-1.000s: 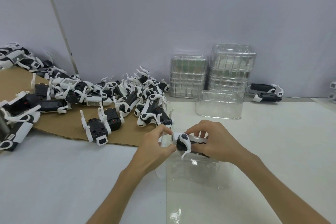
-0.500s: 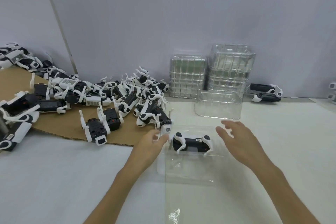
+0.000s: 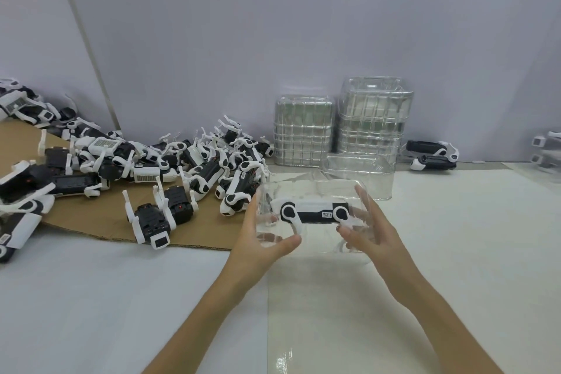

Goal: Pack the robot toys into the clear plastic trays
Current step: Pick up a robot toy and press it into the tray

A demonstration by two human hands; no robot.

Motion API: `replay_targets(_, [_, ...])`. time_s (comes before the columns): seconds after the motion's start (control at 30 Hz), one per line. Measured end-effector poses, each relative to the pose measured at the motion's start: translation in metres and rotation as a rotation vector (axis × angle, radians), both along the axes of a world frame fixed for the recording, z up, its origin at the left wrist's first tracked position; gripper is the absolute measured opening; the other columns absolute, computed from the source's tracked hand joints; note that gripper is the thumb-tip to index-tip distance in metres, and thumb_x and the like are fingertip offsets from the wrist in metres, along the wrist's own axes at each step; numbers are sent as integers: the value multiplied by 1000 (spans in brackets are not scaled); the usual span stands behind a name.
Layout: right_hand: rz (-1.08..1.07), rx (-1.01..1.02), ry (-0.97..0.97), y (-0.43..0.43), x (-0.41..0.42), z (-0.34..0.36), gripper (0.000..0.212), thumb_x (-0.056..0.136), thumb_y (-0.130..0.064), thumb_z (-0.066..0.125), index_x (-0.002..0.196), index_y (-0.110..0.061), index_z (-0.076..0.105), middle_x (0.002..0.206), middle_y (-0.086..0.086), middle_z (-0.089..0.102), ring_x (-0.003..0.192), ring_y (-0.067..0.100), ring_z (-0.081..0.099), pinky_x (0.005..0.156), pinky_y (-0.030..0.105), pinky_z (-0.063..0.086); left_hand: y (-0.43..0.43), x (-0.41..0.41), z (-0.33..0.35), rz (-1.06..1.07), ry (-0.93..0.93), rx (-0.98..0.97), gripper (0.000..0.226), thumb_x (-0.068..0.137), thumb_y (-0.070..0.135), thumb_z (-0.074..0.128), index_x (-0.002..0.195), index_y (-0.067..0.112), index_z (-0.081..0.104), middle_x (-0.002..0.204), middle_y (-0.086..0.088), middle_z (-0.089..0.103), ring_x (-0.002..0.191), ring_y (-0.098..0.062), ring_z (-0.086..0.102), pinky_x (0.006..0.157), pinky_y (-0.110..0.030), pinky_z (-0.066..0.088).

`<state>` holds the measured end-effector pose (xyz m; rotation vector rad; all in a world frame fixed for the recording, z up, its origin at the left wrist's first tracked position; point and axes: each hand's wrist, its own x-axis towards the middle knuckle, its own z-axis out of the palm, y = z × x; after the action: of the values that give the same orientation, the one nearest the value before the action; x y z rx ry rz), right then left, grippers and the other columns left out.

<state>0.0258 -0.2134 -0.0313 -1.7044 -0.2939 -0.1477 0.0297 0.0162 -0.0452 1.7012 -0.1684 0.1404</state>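
A black and white robot toy [image 3: 312,211] lies on its side inside a clear plastic tray [image 3: 309,185] at the centre of the view. My left hand [image 3: 258,240] grips the tray's left end, thumb at the front. My right hand [image 3: 368,229] grips the right end, fingers round the far side. The tray is raised and tilted toward me. A heap of several more robot toys [image 3: 194,161] lies on brown cardboard [image 3: 91,215] to the left.
Two stacks of clear trays [image 3: 373,118] stand against the back wall, with a single tray [image 3: 358,173] in front of them. Another robot toy [image 3: 432,155] lies right of the stacks. A clear plastic sheet [image 3: 318,313] lies on the white table below my hands.
The toy went from my hands into the tray and both hands let go. Both hands have since taken the tray by its ends and lifted it.
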Motion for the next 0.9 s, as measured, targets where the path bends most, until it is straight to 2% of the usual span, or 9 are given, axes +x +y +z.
replay_targets(0.13, [0, 83, 7, -2, -2, 0, 73, 75, -45, 74, 138, -61, 41, 126, -17, 61, 106, 13, 68, 86, 29, 53, 0, 0, 0, -1, 36, -15, 111, 57, 46, 86, 150, 48, 24, 124, 12, 55, 101, -16, 63, 76, -15, 49])
replay_targets(0.23, [-62, 63, -19, 1, -4, 0, 75, 74, -47, 79, 139, -53, 42, 124, -13, 62, 101, 12, 69, 78, 24, 54, 1, -1, 1, 51, 25, 24, 105, 53, 49, 85, 139, 55, 25, 120, 14, 54, 97, -12, 60, 71, -13, 46])
replay_targets(0.33, [-105, 42, -47, 5, -6, -3, 77, 72, -44, 76, 140, -49, 40, 126, -8, 60, 98, 11, 69, 86, 31, 55, 2, 1, -2, 107, 15, 53, 106, 56, 43, 91, 134, 56, 20, 123, 12, 47, 102, -15, 57, 73, -18, 43])
replay_targets(0.4, [-153, 47, -52, 6, -6, -2, 75, 69, -43, 74, 136, -51, 42, 125, -9, 58, 99, 9, 67, 84, 26, 53, 2, 1, -2, 134, 12, 61, 108, 56, 42, 92, 134, 56, 19, 123, 12, 43, 103, -16, 55, 74, -19, 42])
replay_targets(0.47, [-224, 71, -45, 5, -6, 0, 74, 65, -44, 77, 132, -52, 46, 123, -12, 55, 96, 6, 64, 79, 20, 50, 3, 2, -2, 151, 10, 57, 112, 54, 43, 93, 138, 54, 19, 122, 11, 41, 103, -13, 55, 75, -18, 41])
replay_targets(0.57, [-288, 99, -27, 3, -5, 0, 75, 66, -38, 82, 132, -47, 49, 121, -15, 54, 89, 1, 61, 78, 22, 47, 1, 3, -3, 187, -5, 87, 122, 54, 42, 96, 148, 45, 18, 122, 9, 35, 103, -7, 52, 76, -16, 40])
replay_targets(0.73, [-273, 110, 100, 1, 0, -5, 60, 81, -23, 80, 128, -42, 49, 123, -10, 53, 98, 14, 61, 74, 27, 47, 0, 3, -7, 184, 56, 113, 126, 55, 44, 95, 152, 40, 15, 124, 9, 31, 102, -3, 51, 74, -14, 41])
replay_targets(0.8, [-253, 116, 196, 2, 2, -7, 49, 86, -26, 75, 125, -40, 50, 118, -9, 56, 96, 10, 62, 73, 28, 49, -2, 3, -7, 153, 63, 129, 121, 59, 49, 91, 152, 41, 14, 121, 13, 32, 100, -5, 53, 74, -15, 41])
replay_targets(0.9, [-255, 119, 303, 0, 4, -7, 40, 89, -31, 71, 125, -32, 54, 107, -6, 61, 91, 10, 64, 75, 30, 51, -5, -2, -5, 148, 31, 137, 113, 60, 72, 79, 150, 49, 15, 124, 9, 35, 92, -6, 54, 76, -19, 43])
